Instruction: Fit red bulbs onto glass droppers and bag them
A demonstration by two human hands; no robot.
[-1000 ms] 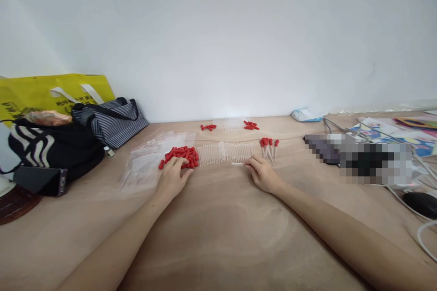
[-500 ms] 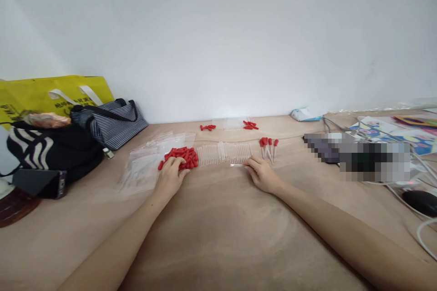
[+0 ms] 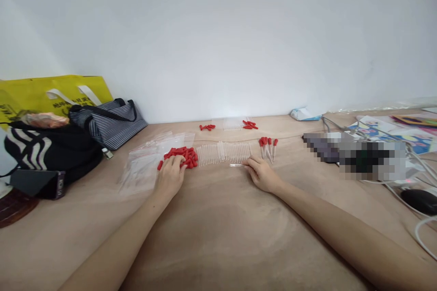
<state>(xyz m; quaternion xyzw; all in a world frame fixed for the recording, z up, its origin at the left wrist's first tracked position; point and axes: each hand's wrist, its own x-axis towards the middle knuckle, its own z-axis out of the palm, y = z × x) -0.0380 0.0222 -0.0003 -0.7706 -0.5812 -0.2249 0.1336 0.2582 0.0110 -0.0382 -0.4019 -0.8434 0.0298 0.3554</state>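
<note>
My left hand point(image 3: 170, 174) rests on the near edge of a pile of small red rubber caps point(image 3: 181, 155), its fingers curled among them. My right hand point(image 3: 260, 173) lies at the right end of a row of clear plastic tubes point(image 3: 223, 152) and pinches the end of a single clear tube point(image 3: 236, 164) lying in front of the row. Several finished droppers with red caps point(image 3: 268, 144) lie just beyond my right hand. More red caps point(image 3: 250, 124) and clear tubes point(image 3: 234, 122) sit farther back near the wall.
Clear zip bags point(image 3: 150, 159) lie left of the red pile. A striped bag point(image 3: 107, 122), a black bag point(image 3: 51, 150) and a yellow bag point(image 3: 51, 93) stand at the left. Cables, papers and a black mouse point(image 3: 419, 201) crowd the right side.
My left hand has curled tighter at the edge of the red caps. My right hand has pulled one clear tube slightly out of the row; otherwise little has moved.
</note>
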